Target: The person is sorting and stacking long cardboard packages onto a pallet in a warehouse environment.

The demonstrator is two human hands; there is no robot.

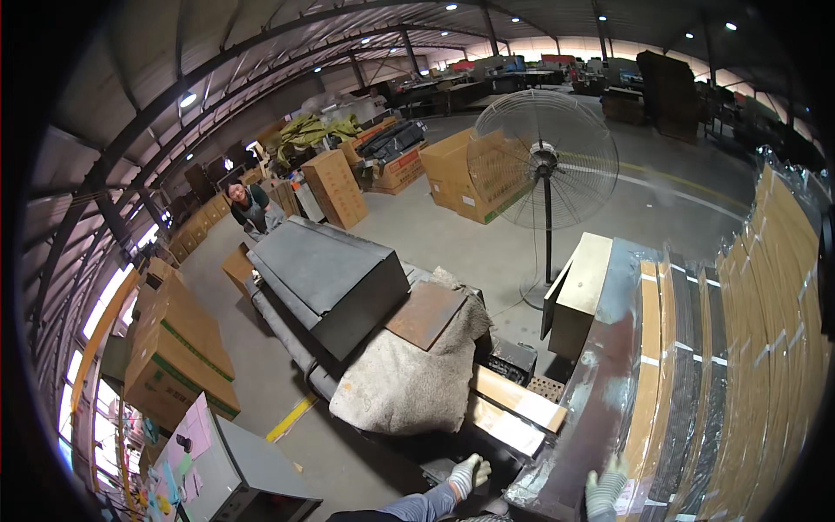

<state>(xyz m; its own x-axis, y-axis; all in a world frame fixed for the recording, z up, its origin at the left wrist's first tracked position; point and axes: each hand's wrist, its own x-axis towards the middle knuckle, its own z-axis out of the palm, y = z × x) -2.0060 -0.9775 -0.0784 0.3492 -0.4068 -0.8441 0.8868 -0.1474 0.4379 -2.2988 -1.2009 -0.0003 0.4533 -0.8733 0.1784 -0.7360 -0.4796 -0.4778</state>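
My left hand (470, 475), in a pale knitted glove, is at the lower middle beside the near end of the bench. Its fingers are loosely apart, and nothing shows in them. Further right, my right hand (606, 492), gloved in the same way, has its fingers stretched out. It is over the worn metal tabletop (600, 383), next to film-wrapped cardboard strips (648, 374); whether it touches them I cannot tell. Ahead of my left hand are two light-coloured boards (520, 398) and a shaggy beige cloth (409, 383) with a brown metal plate (426, 313) on it.
A long dark grey metal cabinet (322, 270) lies on the bench, with a person (254, 209) at its far end. Beyond stands a large pedestal fan (544, 161). Cardboard boxes (178, 348) stand at the left, above a grey cabinet (235, 465). Tall wrapped cardboard (774, 322) lines the right.
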